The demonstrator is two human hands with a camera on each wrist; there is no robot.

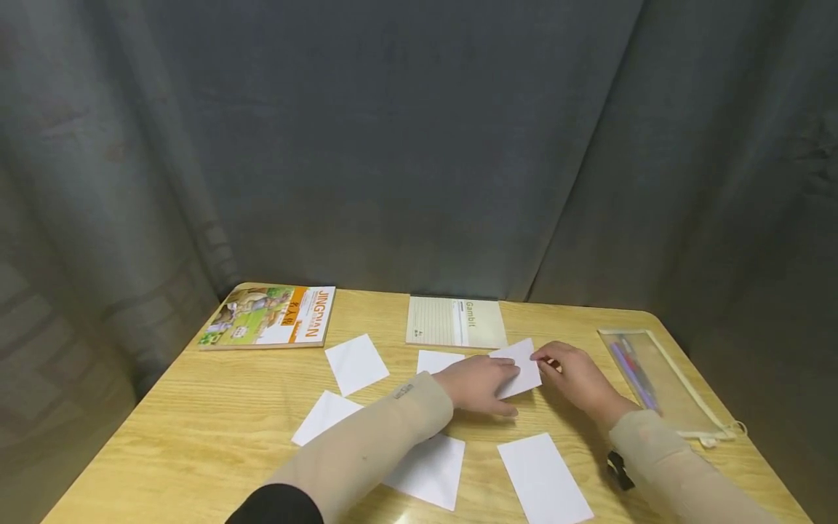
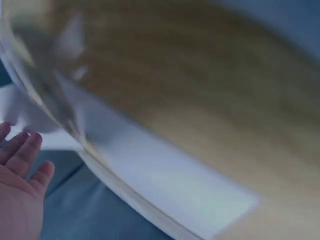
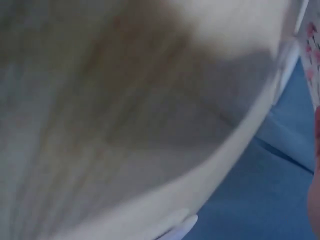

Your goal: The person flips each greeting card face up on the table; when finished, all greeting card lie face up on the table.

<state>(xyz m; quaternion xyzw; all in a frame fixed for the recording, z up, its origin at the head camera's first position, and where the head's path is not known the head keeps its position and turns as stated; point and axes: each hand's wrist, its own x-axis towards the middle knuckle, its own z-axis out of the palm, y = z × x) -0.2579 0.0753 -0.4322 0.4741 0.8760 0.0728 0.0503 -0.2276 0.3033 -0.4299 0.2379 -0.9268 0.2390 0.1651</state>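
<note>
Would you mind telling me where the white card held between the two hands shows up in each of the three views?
Head: the white card lies right of centre, in front of the notepad, left hand on it, right hand at its right edge.
Left wrist: blurred white sheets show; which is this card cannot be told.
Right wrist: too blurred to tell.
Shared landmark: the wooden table, its pale rounded edge.

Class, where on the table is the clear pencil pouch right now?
In the head view, the pencil pouch lies at the table's right edge, just right of the right hand.
</note>
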